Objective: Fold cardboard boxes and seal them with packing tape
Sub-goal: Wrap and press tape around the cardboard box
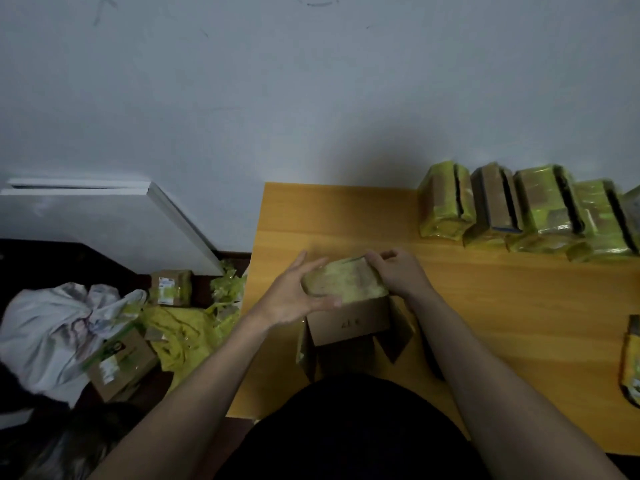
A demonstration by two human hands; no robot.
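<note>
A small brown cardboard box (pixel 349 323) stands on the wooden table (pixel 502 306) in front of me. Its top face is covered with yellow-green tape, and loose flaps hang open at its near underside. My left hand (pixel 294 296) presses against the box's left end with fingers spread straight and thumb along the front edge. My right hand (pixel 398 271) grips the right top corner, its fingers curled over the far edge. No tape roll is visible.
Several taped boxes (pixel 530 209) stand in a row along the table's back right. Another taped item (pixel 632 362) lies at the right edge. On the floor to the left lie cardboard boxes (pixel 171 287), yellow tape scraps (pixel 187 327) and a white bag (pixel 59 334).
</note>
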